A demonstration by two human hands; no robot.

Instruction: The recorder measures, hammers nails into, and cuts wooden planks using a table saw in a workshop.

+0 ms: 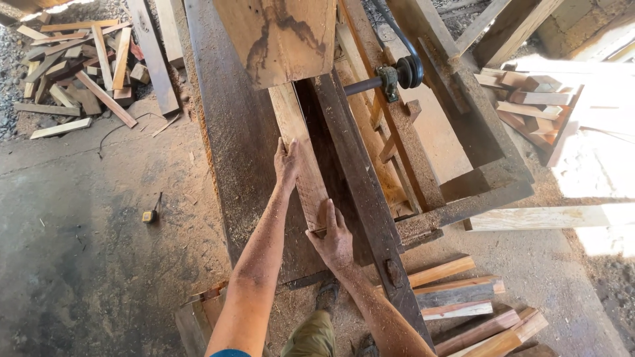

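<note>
Hands are pressing flat, fingers extended, on a plank (pixel 301 158): the left hand (pixel 286 162) is steadying its side farther up, the right hand (pixel 334 239) is bearing on its near end. The plank is lying lengthwise on the counter (pixel 238 145), running under a wooden guard (pixel 278 39), beside a rail (pixel 357 185).

A heap of short wood offcuts (pixel 79 63) lies on the ground at the upper left, beside a long grey plank (pixel 153 56) that runs up along the edge of the desk (pixel 231 152), whose top is dusted with sawdust. A small yellow tape measure (pixel 149 215) sits on the concrete floor (pixel 73 264) well apart from the heap. At the top right a metal shaft with a black pulley (pixel 405 71) and belt crosses the wooden frame. Further right is a stack of cut blocks (pixel 529 99). Several wooden slats (pixel 463 297) lie on the floor at the lower right.
</note>
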